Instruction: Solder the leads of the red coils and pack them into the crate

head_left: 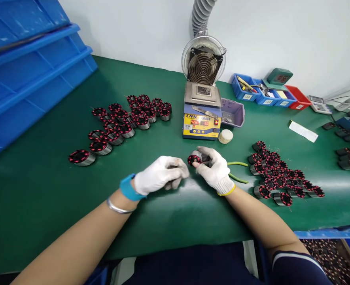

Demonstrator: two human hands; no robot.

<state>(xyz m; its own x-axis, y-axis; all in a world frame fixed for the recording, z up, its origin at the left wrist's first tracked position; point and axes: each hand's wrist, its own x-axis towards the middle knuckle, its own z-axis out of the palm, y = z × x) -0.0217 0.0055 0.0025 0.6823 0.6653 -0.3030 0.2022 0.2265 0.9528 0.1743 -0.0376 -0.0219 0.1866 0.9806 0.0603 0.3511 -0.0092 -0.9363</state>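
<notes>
A metal stator ring (195, 157) with red and black windings is in my right hand (214, 168), which wears a white glove with a yellow cuff. My left hand (163, 174), gloved in white with a blue wrist strap, is just left of the ring, apart from it. Its fingers are curled together and somewhat blurred; whether anything is between them is hidden. Green-handled pliers (238, 177) lie partly behind my right hand. Beyond my hands stands a yellow and blue solder pot (202, 122) with a lit display.
Stators stand in groups at the left (100, 147) and right (282, 198). A purple tray (239, 113) and a round white tin (226, 136) sit beside the pot. Blue crates (38, 79) rise at the far left; small blue bins (246, 95) line the wall.
</notes>
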